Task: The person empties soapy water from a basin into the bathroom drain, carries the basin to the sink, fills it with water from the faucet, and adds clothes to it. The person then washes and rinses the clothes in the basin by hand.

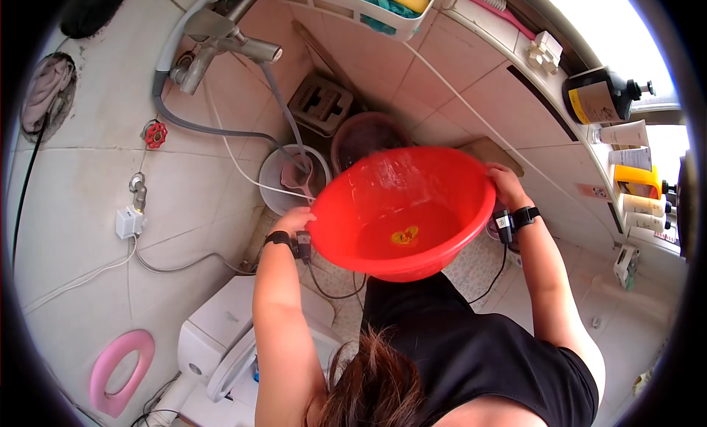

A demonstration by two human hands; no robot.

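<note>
Just left of the red basin (403, 213), a white bucket (271, 194) held a pink dipper (297, 179). The left hand (296, 220) grasped the basin's left rim. The basin hung tilted between both hands, a yellow mark (404, 235) on its bottom, its inside seemingly wet. The right hand (506, 182) gripped its right rim.

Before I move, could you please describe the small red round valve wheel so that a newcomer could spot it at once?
Find the large metal faucet on the pale tiled wall at upper left. Below and left of it sits the small round valve wheel. Its red colour sets it apart from the bare metal valve lower down.
</note>
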